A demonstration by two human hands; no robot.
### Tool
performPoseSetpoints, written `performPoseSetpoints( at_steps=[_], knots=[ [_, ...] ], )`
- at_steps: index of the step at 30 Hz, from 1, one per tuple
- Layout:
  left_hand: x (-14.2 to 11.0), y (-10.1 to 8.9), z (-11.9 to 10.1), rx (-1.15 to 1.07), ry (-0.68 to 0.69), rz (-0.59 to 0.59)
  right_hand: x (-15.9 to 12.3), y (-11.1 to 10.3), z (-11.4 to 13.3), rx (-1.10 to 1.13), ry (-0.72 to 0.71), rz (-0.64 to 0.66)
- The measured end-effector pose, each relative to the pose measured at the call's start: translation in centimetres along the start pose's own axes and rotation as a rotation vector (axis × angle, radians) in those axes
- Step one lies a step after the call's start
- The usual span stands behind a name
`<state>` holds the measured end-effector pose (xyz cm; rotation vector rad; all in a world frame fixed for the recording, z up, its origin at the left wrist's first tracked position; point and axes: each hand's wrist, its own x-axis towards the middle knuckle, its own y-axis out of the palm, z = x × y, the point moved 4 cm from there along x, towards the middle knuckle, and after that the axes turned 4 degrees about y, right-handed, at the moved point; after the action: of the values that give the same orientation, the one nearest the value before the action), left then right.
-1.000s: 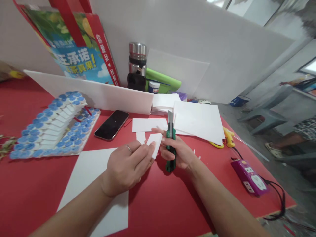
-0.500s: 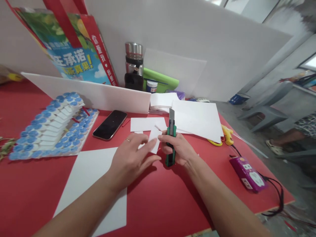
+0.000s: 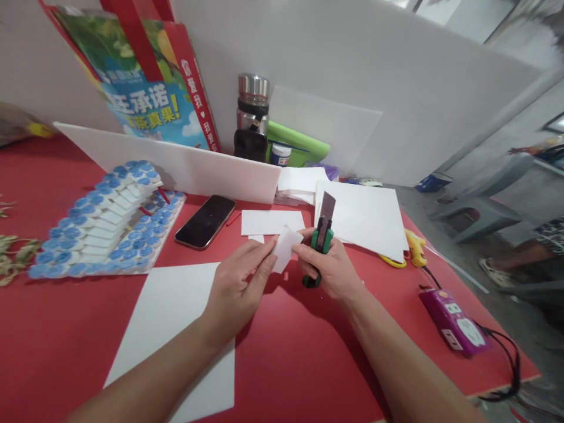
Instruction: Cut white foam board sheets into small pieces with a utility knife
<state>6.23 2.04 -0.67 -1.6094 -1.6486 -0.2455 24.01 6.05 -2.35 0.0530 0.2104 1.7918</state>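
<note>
Between my two hands is a small white piece of board (image 3: 286, 248), held above the red table. My left hand (image 3: 244, 276) pinches its left edge between thumb and fingers. My right hand (image 3: 328, 264) grips a green and black utility knife (image 3: 324, 238), its wide blade out and pointing up and away. The right thumb and fingertips also touch the right edge of the small piece. Just beyond lie a white strip of board (image 3: 271, 222) and a smaller white scrap (image 3: 256, 238). A large white sheet (image 3: 185, 329) lies partly under my left forearm.
A black phone (image 3: 206, 222) lies left of the strip, near a model with blue rolled discs (image 3: 101, 226). White sheets (image 3: 370, 214) are stacked at the right, beside a yellow glue gun (image 3: 415, 247) and a purple power strip (image 3: 453, 322). A steel flask (image 3: 253, 103) stands behind.
My left fingers have closed on the small white piece, which is now lifted and tilted. The knife has turned, its blade leaning right. The whole view has shifted slightly.
</note>
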Motion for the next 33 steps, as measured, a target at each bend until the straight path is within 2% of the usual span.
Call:
performPoseSetpoints(
  at_steps=[6, 12, 19, 26, 29, 33],
  knots=[
    [-0.1, 0.2, 0.0, 0.044, 0.047, 0.025, -0.6, 0.0, -0.1, -0.102, -0.076, -0.077],
    [-0.2, 0.4, 0.5, -0.073, -0.041, 0.038, -0.9, 0.3, 0.1, -0.084, -0.122, -0.103],
    [0.0, 0.2, 0.9, -0.140, -0.052, 0.051, -0.8, 0.4, 0.2, -0.053, -0.115, -0.073],
    [0.2, 0.2, 1.0, -0.044, 0.049, 0.078, -0.6, 0.5, -0.1, -0.032, -0.070, -0.106],
    [0.2, 0.1, 0.7, -0.021, 0.098, 0.075, -0.3, 0.5, -0.5, -0.003, -0.034, -0.074],
    [0.2, 0.0, 0.6, -0.019, 0.098, 0.061, -0.1, 0.5, -0.8, 0.018, -0.021, -0.036]
  ],
)
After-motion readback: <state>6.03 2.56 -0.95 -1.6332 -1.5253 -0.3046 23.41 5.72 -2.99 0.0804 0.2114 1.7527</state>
